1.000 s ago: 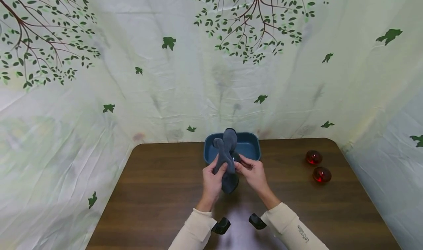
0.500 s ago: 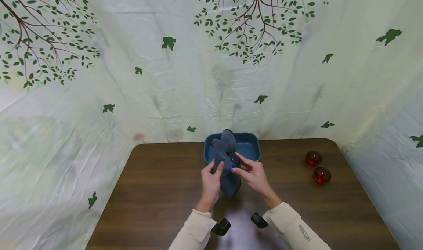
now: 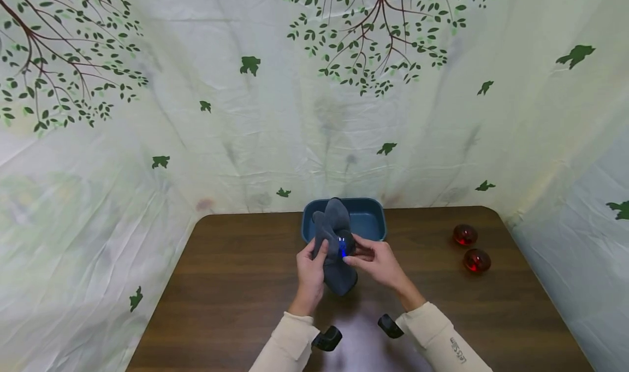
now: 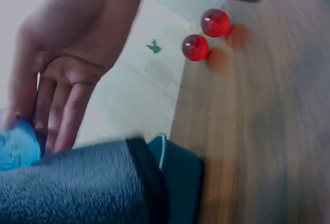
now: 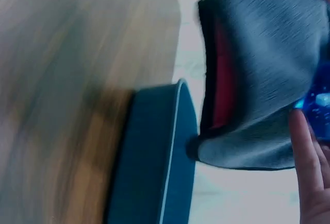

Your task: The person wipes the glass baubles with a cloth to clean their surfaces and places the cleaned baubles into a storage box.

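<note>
Left hand [image 3: 310, 271] fingers curled round grey cloth [image 3: 334, 241]; right hand [image 3: 378, 263] fingers pinching blue object [image 3: 343, 245].

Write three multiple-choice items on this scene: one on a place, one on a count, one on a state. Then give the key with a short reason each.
1. Where does the blue tub stand?
A. at the table's far edge, behind the hands
B. at the table's near left corner
C. on the floor

2. How many red glass pieces lie on the table to the right?
A. one
B. two
C. four

3. What is the left hand doing?
A. lying flat on the table
B. gripping the grey cloth
C. holding a red piece

Key: 1 A, the tub sits against the backdrop beyond both hands. 2 B, two red pieces show in the head and left wrist views. 3 B, its fingers curl round the cloth while the right hand pinches a small blue object against it.
</note>
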`<state>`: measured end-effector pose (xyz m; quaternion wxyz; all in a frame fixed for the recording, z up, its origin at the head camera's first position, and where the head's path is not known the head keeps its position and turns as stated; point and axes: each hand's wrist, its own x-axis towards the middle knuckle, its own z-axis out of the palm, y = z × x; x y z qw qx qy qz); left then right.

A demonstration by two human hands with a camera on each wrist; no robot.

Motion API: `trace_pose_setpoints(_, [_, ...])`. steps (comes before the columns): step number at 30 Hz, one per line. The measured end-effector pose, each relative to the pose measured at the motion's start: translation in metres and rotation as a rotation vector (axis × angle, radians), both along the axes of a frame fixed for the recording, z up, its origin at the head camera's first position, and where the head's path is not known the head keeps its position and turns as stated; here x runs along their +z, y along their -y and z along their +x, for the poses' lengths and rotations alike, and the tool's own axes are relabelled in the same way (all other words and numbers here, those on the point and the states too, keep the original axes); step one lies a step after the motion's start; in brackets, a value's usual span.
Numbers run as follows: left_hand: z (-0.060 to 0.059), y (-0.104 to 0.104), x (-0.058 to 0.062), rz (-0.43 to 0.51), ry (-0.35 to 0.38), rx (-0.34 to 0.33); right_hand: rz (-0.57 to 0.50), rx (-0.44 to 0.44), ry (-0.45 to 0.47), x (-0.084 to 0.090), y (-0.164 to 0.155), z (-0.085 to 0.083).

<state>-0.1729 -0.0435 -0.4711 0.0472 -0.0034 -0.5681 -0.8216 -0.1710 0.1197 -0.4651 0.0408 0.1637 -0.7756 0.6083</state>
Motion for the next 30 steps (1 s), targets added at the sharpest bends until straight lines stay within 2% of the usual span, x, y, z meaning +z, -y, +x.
trace_pose_setpoints(2, [-0.001, 0.001, 0.001, 0.041, 0.030, -0.017, 0.047, 0.009, -0.146, 0.008, -0.002, 0.002])
trace_pose_setpoints(5, [-0.002, 0.002, 0.001, 0.054, 0.048, -0.048, 0.111, -0.027, -0.404, 0.020, -0.001, 0.005])
trace_pose_setpoints(8, [-0.001, 0.001, 0.002, 0.035, 0.037, -0.062, 0.118, -0.041, -0.532, 0.025, 0.000, 0.007])
trace_pose_setpoints(10, [0.000, 0.000, 0.002, 0.012, 0.013, -0.073, 0.073, -0.037, -0.520, 0.022, 0.001, 0.007])
trace_pose_setpoints(12, [0.002, 0.000, 0.002, -0.016, -0.020, -0.078, 0.015, -0.057, -0.440, 0.016, 0.003, 0.005])
trace_pose_setpoints(17, [0.004, -0.001, 0.000, -0.115, -0.134, -0.078, -0.187, -0.109, -0.032, 0.001, 0.008, 0.002])
trace_pose_setpoints(19, [0.004, 0.000, 0.000, -0.147, -0.176, -0.079, -0.257, -0.112, 0.077, -0.002, 0.010, 0.002])
trace_pose_setpoints(20, [0.004, 0.000, 0.000, -0.161, -0.192, -0.079, -0.280, -0.110, 0.099, -0.002, 0.011, 0.001])
trace_pose_setpoints(22, [0.005, 0.000, 0.000, -0.172, -0.210, -0.078, -0.287, -0.102, 0.093, -0.004, 0.012, 0.001])
trace_pose_setpoints(25, [0.005, 0.000, 0.002, -0.157, -0.195, -0.050, -0.269, -0.058, 0.007, -0.006, 0.012, -0.001])
trace_pose_setpoints(30, [0.006, -0.001, 0.003, -0.093, -0.085, -0.039, -0.176, 0.084, -0.191, -0.001, 0.006, 0.002])
